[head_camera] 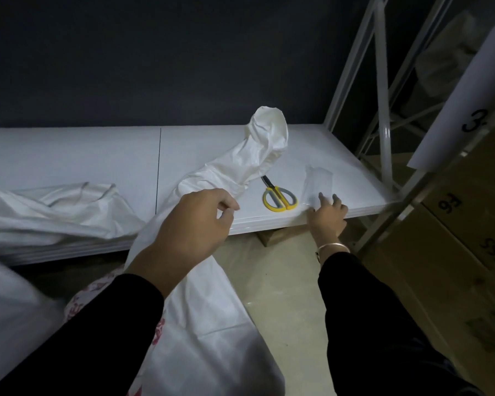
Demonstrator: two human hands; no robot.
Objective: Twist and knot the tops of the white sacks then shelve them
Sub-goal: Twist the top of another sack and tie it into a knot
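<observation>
A white sack [212, 315] stands on the floor in front of me. Its twisted neck [249, 158] lies over the front edge of the low white shelf [97, 155], and the bunched top points toward the dark wall. My left hand [195, 224] hovers over the neck at the shelf edge with fingers loosely curled; I see nothing pinched between them. My right hand [327, 214] rests on the shelf's front edge, its fingertips touching a clear plastic strip [317, 181]. Another white sack [49, 210] lies slumped on the shelf at left.
Yellow-handled scissors [279, 197] lie on the shelf between my hands. A white metal rack frame [382, 110] rises at the right. Cardboard boxes [455, 252] and a paper sheet marked 3 [466, 104] crowd the right side. Beige floor lies below.
</observation>
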